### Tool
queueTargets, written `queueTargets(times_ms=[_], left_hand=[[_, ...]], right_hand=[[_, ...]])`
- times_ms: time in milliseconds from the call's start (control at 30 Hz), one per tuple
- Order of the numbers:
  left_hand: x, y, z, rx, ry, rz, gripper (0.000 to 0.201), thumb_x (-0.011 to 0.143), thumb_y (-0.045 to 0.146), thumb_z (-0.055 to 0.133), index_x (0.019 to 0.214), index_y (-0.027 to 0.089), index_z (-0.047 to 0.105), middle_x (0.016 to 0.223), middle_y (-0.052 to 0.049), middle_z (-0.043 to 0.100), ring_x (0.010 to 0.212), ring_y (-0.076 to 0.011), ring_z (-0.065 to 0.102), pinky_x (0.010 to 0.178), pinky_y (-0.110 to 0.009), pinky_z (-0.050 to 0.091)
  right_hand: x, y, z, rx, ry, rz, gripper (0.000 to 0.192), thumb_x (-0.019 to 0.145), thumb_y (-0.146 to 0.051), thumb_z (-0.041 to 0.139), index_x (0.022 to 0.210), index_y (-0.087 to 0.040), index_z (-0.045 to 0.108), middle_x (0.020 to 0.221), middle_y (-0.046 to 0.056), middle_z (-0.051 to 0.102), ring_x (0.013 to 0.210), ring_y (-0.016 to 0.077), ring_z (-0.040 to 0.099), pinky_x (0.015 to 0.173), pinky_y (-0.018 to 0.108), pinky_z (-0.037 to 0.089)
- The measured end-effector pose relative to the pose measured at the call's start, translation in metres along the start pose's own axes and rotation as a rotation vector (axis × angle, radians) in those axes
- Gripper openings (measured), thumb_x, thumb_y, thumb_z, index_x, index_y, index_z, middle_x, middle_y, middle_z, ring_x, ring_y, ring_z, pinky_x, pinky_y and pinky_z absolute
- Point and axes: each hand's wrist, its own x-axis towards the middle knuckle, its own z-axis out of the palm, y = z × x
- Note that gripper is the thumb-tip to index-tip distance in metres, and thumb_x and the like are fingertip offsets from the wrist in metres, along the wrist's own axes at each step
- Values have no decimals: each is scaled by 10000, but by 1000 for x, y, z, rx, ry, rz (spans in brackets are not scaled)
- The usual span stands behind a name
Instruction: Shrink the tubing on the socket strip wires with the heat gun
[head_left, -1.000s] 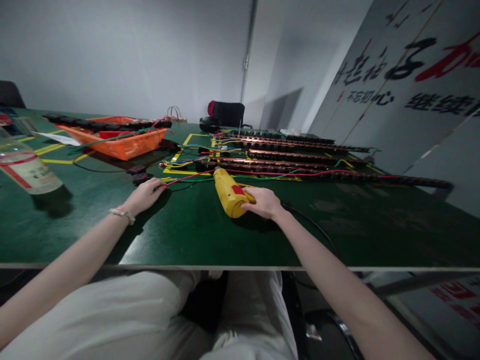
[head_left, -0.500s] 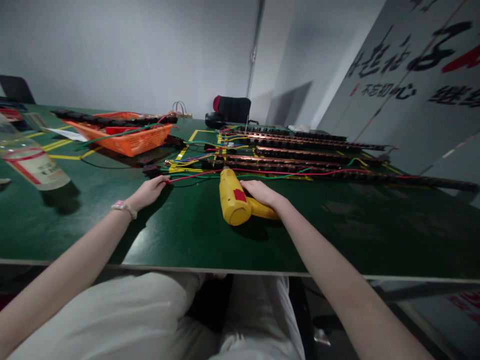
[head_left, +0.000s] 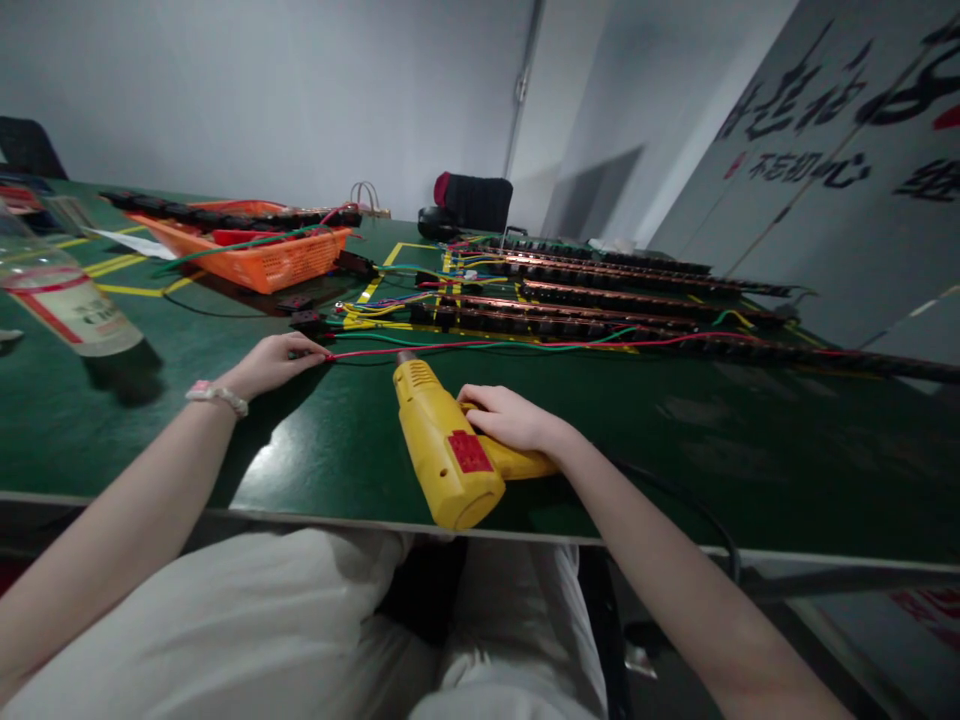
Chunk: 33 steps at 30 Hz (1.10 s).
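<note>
Green table (head_left: 750,450): orange basket (head_left: 262,262), bottle (head_left: 64,305), wired strips (head_left: 600,300) beyond hands.

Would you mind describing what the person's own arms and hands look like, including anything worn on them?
Both forearms are bare, with no sleeves or gloves in view. The left hand has a thin bracelet at the wrist, pale with a small pink piece on it. The right hand and its wrist carry nothing: no watch, band or ring shows.

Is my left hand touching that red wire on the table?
Touching. The head view shows the left hand's fingertips pressing the end of the red wire onto the green table.
</note>
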Motion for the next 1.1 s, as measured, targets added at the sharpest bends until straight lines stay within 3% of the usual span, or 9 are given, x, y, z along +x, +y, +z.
queueTargets(times_ms=[167,367,533,767,933,1100], left_hand=[[-2,-7,-2,7,-41,-36,703,665,763,549,946,143,725,904,-84,706,850,-221,604,806,-316,458],[-4,-9,-1,-24,-84,-37,638,677,701,615,1003,161,707,944,-71,694,875,-215,606,803,-307,462],[-5,-8,-2,-28,-87,-5,676,636,716,610,1015,163,691,979,-78,684,925,-239,610,845,-335,467],[-7,-3,1,71,27,-43,541,712,664,485,874,172,637,873,-73,674,816,-210,582,810,-319,464],[-6,-7,5,78,6,-56,496,728,570,481,980,166,619,943,-75,669,815,-207,577,783,-302,464],[0,-7,15,152,16,33,445,671,401,501,1015,152,632,1079,-97,649,954,-238,579,907,-318,444]], right_hand=[[12,-17,11,31,4,-84,189,857,-171,492,980,-155,634,1009,75,688,897,182,602,792,273,423],[47,-35,27,57,32,-110,187,850,-221,486,956,-177,633,1034,69,695,907,189,609,777,268,430],[74,-46,31,22,-22,-135,214,866,-266,461,985,-182,618,1084,83,687,924,210,612,760,277,429],[84,-38,29,37,-68,-246,195,863,-262,512,1009,-164,594,1070,81,681,922,200,605,762,269,417],[85,-33,27,8,-88,-337,183,849,-237,576,1016,-163,581,1030,52,675,887,171,591,743,242,403],[87,-31,24,-162,-107,-368,126,894,-250,560,994,-178,590,1003,45,676,877,175,581,704,247,381]])
